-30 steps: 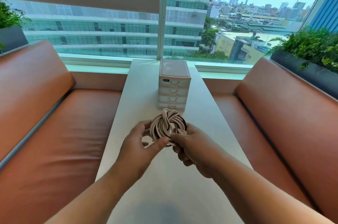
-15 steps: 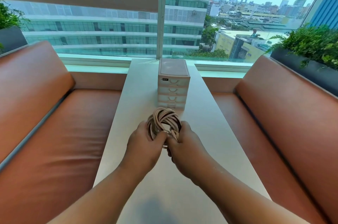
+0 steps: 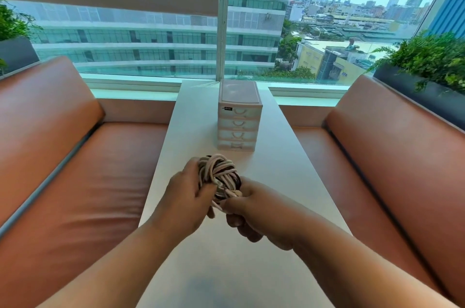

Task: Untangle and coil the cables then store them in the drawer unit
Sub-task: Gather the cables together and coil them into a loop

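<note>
Above the white table [image 3: 289,181], just in front of the closed drawer unit [image 3: 239,121], both hands hold the tangled ball of cables [image 3: 218,172] — the left hand [image 3: 187,197] grips its side with curled fingers, and the right hand [image 3: 259,214] pinches one loose end.

Looking out from a single wide-angle camera worn on the head, facing forward and tilting down along a narrow white table [image 3: 284,181]. Sitting close above the left hand [image 3: 185,198] and right hand [image 3: 259,212], centring on the tangle of cables [image 3: 220,170] gripped between them. Reaching past the hands to a small drawer unit [image 3: 239,118] just beyond, a window [image 3: 151,43] well beyond, brown benches [image 3: 75,169] flanking both hands.
</note>
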The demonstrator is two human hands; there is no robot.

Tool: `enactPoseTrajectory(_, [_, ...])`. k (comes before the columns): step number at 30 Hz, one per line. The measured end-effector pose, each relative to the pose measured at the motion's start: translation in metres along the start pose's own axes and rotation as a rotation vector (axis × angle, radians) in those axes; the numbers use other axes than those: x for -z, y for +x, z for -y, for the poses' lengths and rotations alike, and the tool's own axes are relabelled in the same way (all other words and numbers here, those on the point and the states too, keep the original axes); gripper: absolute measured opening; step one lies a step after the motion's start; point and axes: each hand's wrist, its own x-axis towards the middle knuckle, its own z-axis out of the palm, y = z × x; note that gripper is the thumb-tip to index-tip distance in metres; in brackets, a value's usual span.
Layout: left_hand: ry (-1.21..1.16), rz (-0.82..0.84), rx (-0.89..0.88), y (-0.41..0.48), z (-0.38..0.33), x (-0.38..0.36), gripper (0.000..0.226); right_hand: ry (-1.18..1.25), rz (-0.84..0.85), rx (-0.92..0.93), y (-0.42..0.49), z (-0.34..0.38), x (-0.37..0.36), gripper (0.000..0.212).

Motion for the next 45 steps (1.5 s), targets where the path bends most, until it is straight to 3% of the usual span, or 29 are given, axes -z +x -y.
enactPoseTrajectory(3, [0.050,-0.126,-0.043,0.006,0.004,-0.004,0.024,0.154,-0.016,-0.038,0.003,0.001,0.001,0.018])
enactPoseTrajectory(5, [-0.025,-0.223,0.050,0.007,0.003,-0.013,0.020,0.204,-0.109,-0.033,0.008,-0.002,-0.005,0.015])
enactPoseTrajectory(9, [-0.223,-0.232,0.197,0.002,-0.001,-0.027,0.028,0.234,-0.247,0.000,0.015,-0.009,-0.019,0.012])
enactPoseTrajectory(15, [0.077,-0.175,-0.049,0.002,0.006,-0.022,0.018,0.330,-0.069,-0.126,0.008,-0.008,-0.004,0.012])
enactPoseTrajectory(23, [0.087,-0.180,-0.039,0.000,0.004,-0.021,0.015,0.467,0.007,-0.199,0.006,-0.005,0.003,0.012])
enactPoseTrajectory(32, [0.114,-0.180,-0.037,0.000,0.006,-0.020,0.017,0.346,-0.124,-0.168,0.007,-0.009,0.008,0.014])
enactPoseTrajectory(36, [0.181,-0.160,-0.082,-0.004,0.008,-0.020,0.014,0.334,-0.044,-0.176,0.007,-0.011,0.013,0.003])
enactPoseTrajectory(38, [0.218,-0.156,-0.102,-0.006,0.006,-0.020,0.012,0.317,-0.035,-0.199,0.008,-0.012,0.014,0.008])
enactPoseTrajectory(45, [0.260,-0.167,-0.075,-0.007,-0.007,-0.025,0.014,0.001,-0.074,-0.161,0.018,-0.011,0.003,0.016])
